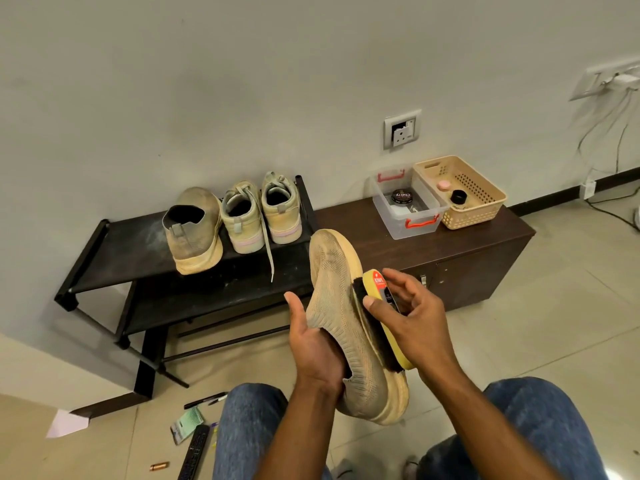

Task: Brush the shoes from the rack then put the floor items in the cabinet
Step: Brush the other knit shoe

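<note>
Holding the dusty beige knit slip-on shoe [349,327] up off the lap makes sense here: the left hand [313,344] has its fingers tucked inside the opening with the thumb outside, so the upper stays firm under the brush and can be turned to any side. The right hand [412,320] wraps its thumb and fingers around the yellow-backed shoe brush with dark bristles [379,317], bristles lying against the shoe's side, just above the sole.

The brush's red label reads "KIWI". Its smaller print is too tiny to read.

Its matching shoe [195,230] and a pair of beige lace-up sneakers [261,213] sit on top of the black metal shoe rack [114,251], heels out, easy to grab next I'd guess. On the dark brown wooden cabinet [460,271] there's a clear plastic box with red latches [405,209] holding a tin that looks like it says "Cherry", beside a beige perforated basket [464,195].

The floor stuff, a black remote [194,452], black pen [206,400], green packet [187,424] and a small copper-coloured battery [159,466], lies by the left knee, not put away yet.
</note>
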